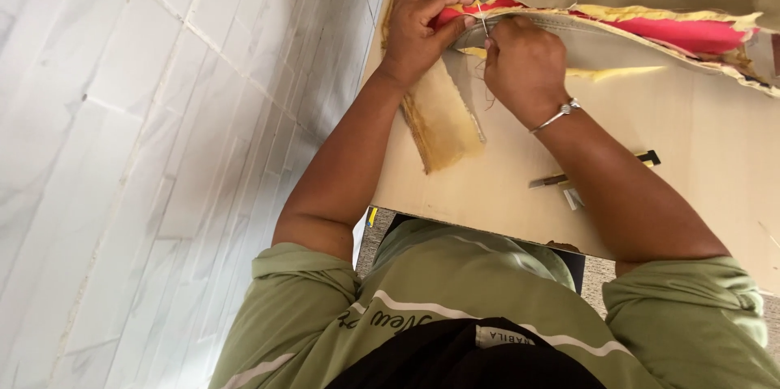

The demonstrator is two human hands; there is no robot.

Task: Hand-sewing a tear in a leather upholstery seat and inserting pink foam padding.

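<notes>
Stitching a floppy fabric edge, top middle of frame

Left hand (418, 28) pinches the soft red-and-beige seam (520, 15); right hand (524, 64) pinches a thin slippery needle (479, 6); grip close to the stitch.

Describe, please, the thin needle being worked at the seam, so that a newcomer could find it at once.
Start at the beige board in front of the person, then go up to the red and yellow fabric edge along its top. Where the left hand and right hand meet on that edge, the needle sticks up between them: a thin, pale, straight sliver, unlike the soft cloth around it.
</notes>
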